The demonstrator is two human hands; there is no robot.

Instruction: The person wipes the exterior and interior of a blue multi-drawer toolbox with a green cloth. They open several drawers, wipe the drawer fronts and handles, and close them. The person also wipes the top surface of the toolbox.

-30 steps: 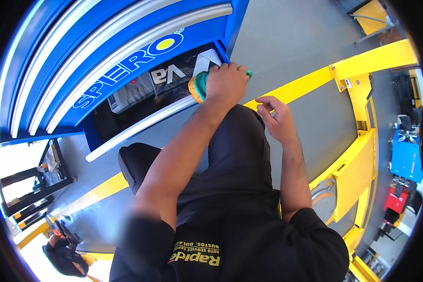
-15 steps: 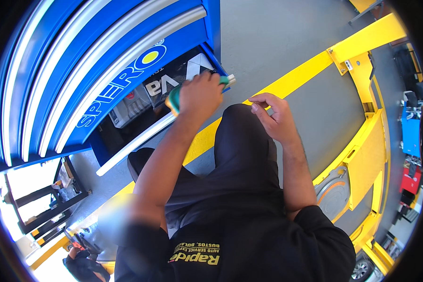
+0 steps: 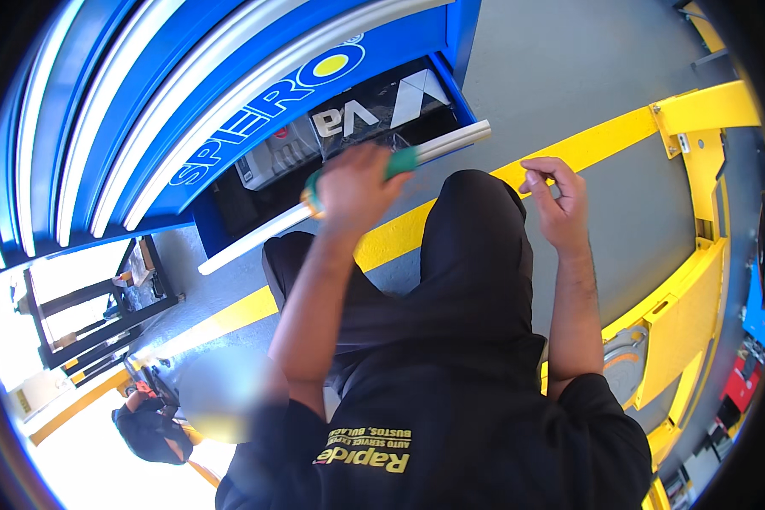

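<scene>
My left hand (image 3: 359,189) is closed around a green cloth (image 3: 402,161) with a yellow-orange edge, pressed on the white handle rail (image 3: 268,238) of a pulled-out drawer. Part of the cloth is hidden under the fingers. Inside the drawer lie a black package (image 3: 374,110) with white markings and a grey moulded tray (image 3: 272,157) that looks wrapped in clear plastic. My right hand (image 3: 559,202) hovers above my right knee, its fingers loosely bent, a gap between thumb and fingers, nothing visible in it.
The blue tool cabinet (image 3: 157,127) with several white-railed drawers rises at the left. A yellow steel frame (image 3: 697,280) with a round pad (image 3: 625,361) runs along the right. A yellow line (image 3: 595,140) crosses the grey floor. Another person (image 3: 149,429) is at lower left.
My left hand has slid along the drawer rail with the cloth, away from its right end. My view has shifted, so cabinet and frame appear moved. The right hand stays loosely bent.
</scene>
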